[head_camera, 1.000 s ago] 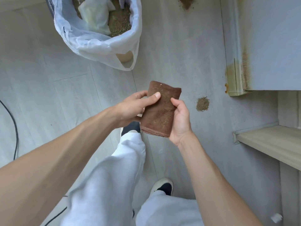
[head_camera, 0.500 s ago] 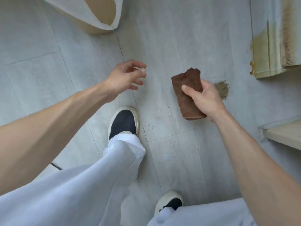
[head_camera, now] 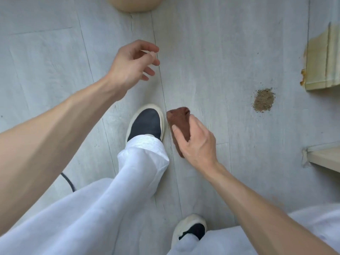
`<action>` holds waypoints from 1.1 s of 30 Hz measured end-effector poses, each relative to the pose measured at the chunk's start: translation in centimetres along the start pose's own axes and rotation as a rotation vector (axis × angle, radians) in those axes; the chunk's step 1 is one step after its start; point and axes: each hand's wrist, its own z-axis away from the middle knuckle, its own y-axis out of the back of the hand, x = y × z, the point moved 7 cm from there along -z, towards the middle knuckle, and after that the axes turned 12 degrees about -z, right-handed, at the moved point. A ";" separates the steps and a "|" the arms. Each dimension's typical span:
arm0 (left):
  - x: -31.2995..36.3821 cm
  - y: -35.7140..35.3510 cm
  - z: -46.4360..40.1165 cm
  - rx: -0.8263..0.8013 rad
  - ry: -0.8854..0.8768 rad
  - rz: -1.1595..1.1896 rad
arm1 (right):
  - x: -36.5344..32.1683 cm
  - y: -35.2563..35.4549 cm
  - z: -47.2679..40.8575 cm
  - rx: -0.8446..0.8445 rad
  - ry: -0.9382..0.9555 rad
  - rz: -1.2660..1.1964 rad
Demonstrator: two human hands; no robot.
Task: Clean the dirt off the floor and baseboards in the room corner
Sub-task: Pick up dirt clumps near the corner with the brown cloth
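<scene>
My right hand (head_camera: 197,142) grips a folded brown cloth (head_camera: 179,119) above the pale grey plank floor (head_camera: 211,61), just right of my forward shoe. A small pile of sandy dirt (head_camera: 264,100) lies on the floor to the right of the cloth, well apart from it. Beyond the pile, a white baseboard corner (head_camera: 320,65) shows yellow-brown stains. My left hand (head_camera: 133,64) hovers over the floor at upper middle with loosely curled fingers and holds nothing.
The tan base of a bin (head_camera: 136,4) shows at the top edge. A wooden shelf edge (head_camera: 325,159) juts in at the right. A black cable (head_camera: 69,182) lies on the floor at the left. My white trouser legs and dark shoes (head_camera: 145,124) fill the lower middle.
My left hand let go of the cloth and moved away to the left. My right hand now holds the cloth alone and has dropped lower, toward my shoe. The view has tilted downward.
</scene>
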 end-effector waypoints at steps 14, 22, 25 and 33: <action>-0.4 -0.5 1.6 0.060 -0.009 0.045 | 8.6 9.3 -10.0 0.202 -0.042 0.397; 0.8 -1.7 0.8 0.067 -0.007 0.097 | 2.3 -2.5 -2.6 -0.239 0.217 0.358; 0.5 -2.0 0.6 0.067 0.005 0.092 | 3.2 -3.2 -3.2 -0.242 0.366 0.463; 0.8 -2.6 -0.5 0.066 0.010 0.009 | 7.7 13.3 -14.5 0.342 -0.174 0.376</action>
